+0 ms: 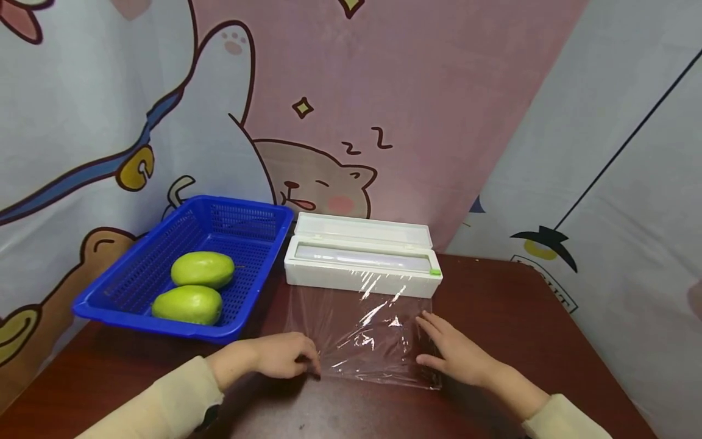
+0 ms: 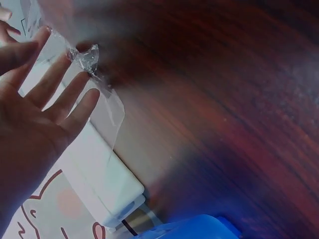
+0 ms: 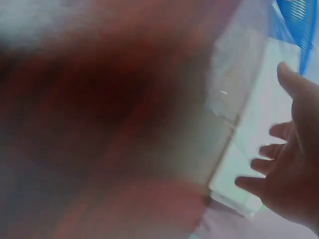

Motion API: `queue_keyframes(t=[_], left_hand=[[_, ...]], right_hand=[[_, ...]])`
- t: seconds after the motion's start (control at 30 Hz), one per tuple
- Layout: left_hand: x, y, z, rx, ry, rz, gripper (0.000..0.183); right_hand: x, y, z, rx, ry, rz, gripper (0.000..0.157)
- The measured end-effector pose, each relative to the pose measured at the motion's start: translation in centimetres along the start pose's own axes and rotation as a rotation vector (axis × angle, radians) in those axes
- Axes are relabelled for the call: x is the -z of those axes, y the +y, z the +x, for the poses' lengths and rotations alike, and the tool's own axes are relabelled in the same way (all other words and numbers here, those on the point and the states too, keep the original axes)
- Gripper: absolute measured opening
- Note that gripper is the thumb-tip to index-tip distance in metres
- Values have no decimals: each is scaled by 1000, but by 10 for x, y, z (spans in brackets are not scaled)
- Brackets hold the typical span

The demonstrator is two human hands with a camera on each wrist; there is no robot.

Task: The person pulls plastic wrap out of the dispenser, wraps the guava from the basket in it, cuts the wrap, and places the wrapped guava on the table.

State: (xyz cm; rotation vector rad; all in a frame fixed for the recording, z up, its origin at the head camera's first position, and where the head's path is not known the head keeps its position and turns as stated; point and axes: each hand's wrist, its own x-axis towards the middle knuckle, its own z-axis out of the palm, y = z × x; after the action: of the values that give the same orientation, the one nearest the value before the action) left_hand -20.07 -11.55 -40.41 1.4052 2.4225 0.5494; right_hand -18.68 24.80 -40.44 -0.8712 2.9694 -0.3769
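Observation:
A sheet of clear plastic wrap (image 1: 362,341) stretches over the table from a white wrap dispenser box (image 1: 362,277), whose lid (image 1: 364,228) stands up at the back. At the sheet's near left corner is my left hand (image 1: 285,355); in the left wrist view its fingers (image 2: 75,107) are spread and touch the bunched film edge (image 2: 87,57). My right hand (image 1: 457,350), fingers apart, is by the sheet's right edge and grips nothing. The right wrist view shows that hand (image 3: 294,159) in front of the white box (image 3: 264,99); whether it touches the film cannot be told.
A blue plastic basket (image 1: 249,305) stands left of the box, holding two green, mango-like fruits, one (image 1: 203,269) behind the other (image 1: 187,305). A green slider (image 1: 435,272) sits at the box's right end. Cartoon-printed cloth (image 1: 439,122) hangs behind the dark brown table (image 1: 493,305).

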Motion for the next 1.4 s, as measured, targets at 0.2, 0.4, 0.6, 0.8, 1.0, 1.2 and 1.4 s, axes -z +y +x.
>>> queue_keyframes(t=[0.2, 0.4, 0.6, 0.8, 1.0, 1.2, 1.4], left_hand=[[-1, 2, 1, 94, -8, -59, 15], [0, 3, 1, 156, -8, -106, 23], [-2, 3, -1, 165, 146, 55, 32], [-1, 4, -2, 169, 242, 262, 51], [28, 20, 0, 144, 328, 358, 53], [76, 25, -4, 197, 383, 391, 57], [120, 7, -19, 298, 460, 347, 63]], right_hand=[[-22, 2, -10, -22, -36, -67, 91], [-31, 5, -14, -39, -52, -99, 98], [-31, 4, -14, -17, -17, -116, 97], [-32, 6, -13, -19, -28, -104, 97], [-33, 6, -14, -9, -13, -117, 97], [-33, 6, -13, -5, -21, -123, 97], [-33, 6, -13, -3, -29, -107, 97]])
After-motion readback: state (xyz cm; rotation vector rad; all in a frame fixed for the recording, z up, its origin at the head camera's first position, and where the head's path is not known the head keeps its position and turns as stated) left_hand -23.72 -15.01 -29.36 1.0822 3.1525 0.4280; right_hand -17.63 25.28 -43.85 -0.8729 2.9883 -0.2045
